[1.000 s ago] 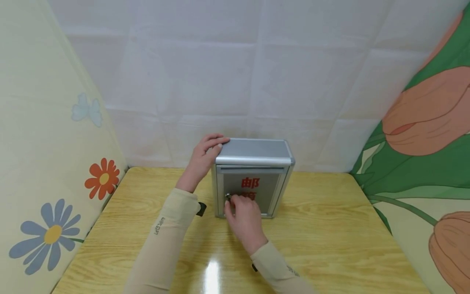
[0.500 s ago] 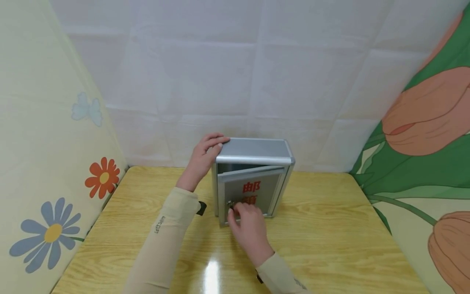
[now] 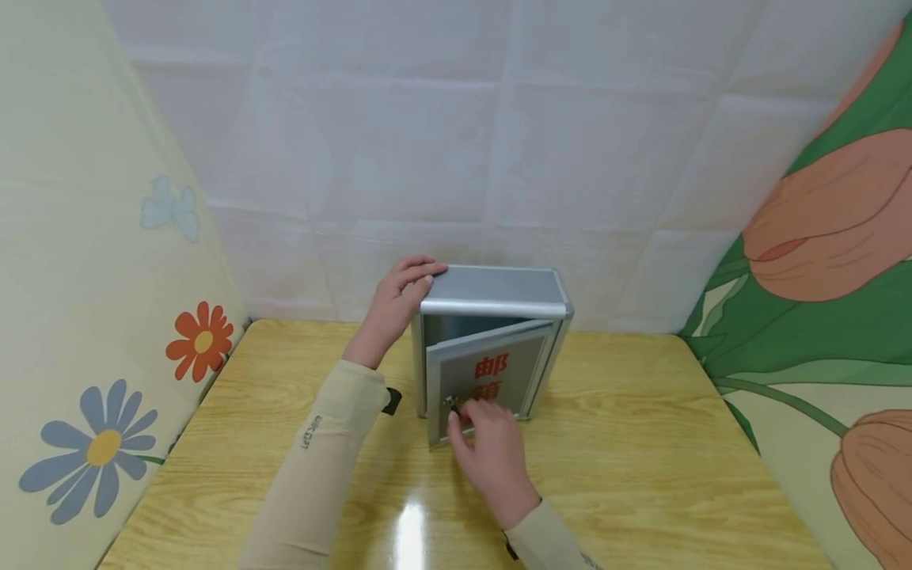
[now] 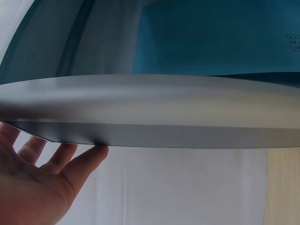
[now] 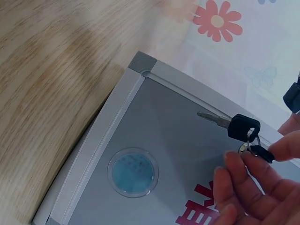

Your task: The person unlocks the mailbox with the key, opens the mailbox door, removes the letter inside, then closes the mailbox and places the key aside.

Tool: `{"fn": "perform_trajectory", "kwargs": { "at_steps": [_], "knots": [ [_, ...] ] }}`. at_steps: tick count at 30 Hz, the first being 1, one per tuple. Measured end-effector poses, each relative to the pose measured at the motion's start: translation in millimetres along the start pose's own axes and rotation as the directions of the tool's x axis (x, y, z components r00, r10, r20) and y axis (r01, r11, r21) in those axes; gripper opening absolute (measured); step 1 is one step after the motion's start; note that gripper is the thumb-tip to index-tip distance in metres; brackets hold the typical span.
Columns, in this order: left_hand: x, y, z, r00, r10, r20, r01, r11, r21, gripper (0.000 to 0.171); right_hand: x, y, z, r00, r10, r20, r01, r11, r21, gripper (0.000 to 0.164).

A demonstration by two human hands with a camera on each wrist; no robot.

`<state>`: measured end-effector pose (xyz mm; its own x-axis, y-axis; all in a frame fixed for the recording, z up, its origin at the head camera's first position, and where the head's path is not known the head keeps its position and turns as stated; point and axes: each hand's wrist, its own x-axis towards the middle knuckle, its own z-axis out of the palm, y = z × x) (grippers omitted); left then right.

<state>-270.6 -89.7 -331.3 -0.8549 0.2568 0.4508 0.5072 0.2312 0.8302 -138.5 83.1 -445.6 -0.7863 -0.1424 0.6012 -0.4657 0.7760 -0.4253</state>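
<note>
A silver-grey metal mailbox [image 3: 492, 286] stands upright at the back of the table, its front door [image 3: 454, 366] ajar on the left side and marked with red characters. My left hand [image 3: 393, 305] rests on the box's top left corner; the left wrist view shows its fingers [image 4: 89, 161] reaching onto the grey top panel. At the door's lock, my right hand [image 3: 492, 455] pinches a black-headed key [image 5: 262, 153]. From the same ring hangs a second key [image 5: 240, 126] with a black head. The right wrist view shows a round window [image 5: 133, 172] low on the door.
Teal inner surface [image 4: 211, 37] shows through the gap, with a small printed label [image 4: 294, 43] on it. The wood-grain table [image 3: 627, 475] meets a white cloth backdrop [image 3: 399, 142]. Flower-printed panels stand at the left [image 3: 71, 277] and right [image 3: 805, 396].
The mailbox door has swung outward from closed to ajar, its left edge moving toward me. My right hand has moved with the key, down and slightly right; the left hand has stayed on the box.
</note>
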Motion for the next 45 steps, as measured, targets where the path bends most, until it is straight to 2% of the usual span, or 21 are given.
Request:
{"fn": "perform_trajectory", "kwargs": {
  "at_steps": [16,17,21,23,24,27,30,33,35,37,41,45],
  "knots": [
    [1.0,-0.2,-1.5,1.0,-0.005,-0.015,0.005,1.0,0.016,0.031,-2.5,0.4,-4.8,0.999,0.011,0.033,-0.011,1.0,-0.001,0.015],
    [-0.2,5.1,-2.0,1.0,-0.01,-0.012,0.01,1.0,0.012,0.031,-2.5,0.3,-5.0,0.999,0.011,0.033,-0.011,1.0,-0.001,0.015],
    [0.0,7.5,-2.4,1.0,-0.013,-0.008,0.013,1.0,-0.005,0.031,-2.1,0.7,-6.0,0.999,0.008,0.034,-0.008,1.0,-0.008,0.015],
    [0.4,8.1,-2.5,1.0,-0.013,-0.007,0.013,1.0,-0.002,0.032,-0.8,0.7,-8.5,1.0,0.001,0.024,-0.001,1.0,-0.015,0.015],
    [1.9,3.0,-2.0,1.0,-0.01,-0.011,0.01,1.0,0.005,0.032,0.1,0.7,-10.6,1.0,-0.007,0.014,0.007,1.0,-0.019,0.015],
    [2.3,1.7,-1.9,1.0,-0.005,-0.017,0.005,1.0,0.024,0.031,5.5,-1.2,-20.6,0.997,-0.055,-0.057,0.053,0.998,-0.029,0.015],
    [2.5,2.1,-1.9,1.0,-0.005,-0.021,0.005,1.0,0.026,0.031,16.2,-7.4,-34.5,0.972,-0.145,-0.185,0.147,0.989,-0.001,0.015],
    [2.9,3.0,-2.2,1.0,-0.002,-0.024,0.003,1.0,0.025,0.031,31.7,-16.0,-47.3,0.913,-0.261,-0.312,0.282,0.959,0.022,0.02],
    [2.9,2.9,-2.5,1.0,0.0,-0.023,0.001,1.0,0.018,0.031,42.8,-21.7,-53.1,0.884,-0.318,-0.343,0.346,0.938,0.02,0.028],
    [2.6,2.2,-2.6,1.0,0.005,-0.02,-0.004,1.0,0.013,0.031,51.9,-26.5,-56.0,0.882,-0.352,-0.314,0.37,0.929,-0.004,0.036],
    [0.6,-0.3,-1.5,1.0,0.008,-0.006,-0.008,1.0,0.004,0.032,61.3,-31.2,-53.9,0.922,-0.348,-0.17,0.345,0.937,-0.05,0.045],
    [-1.1,0.1,0.6,1.0,0.009,0.002,-0.009,1.0,0.007,0.032,61.1,-32.2,-48.9,0.94,-0.328,-0.093,0.32,0.943,-0.088,0.047]
  ]
}}
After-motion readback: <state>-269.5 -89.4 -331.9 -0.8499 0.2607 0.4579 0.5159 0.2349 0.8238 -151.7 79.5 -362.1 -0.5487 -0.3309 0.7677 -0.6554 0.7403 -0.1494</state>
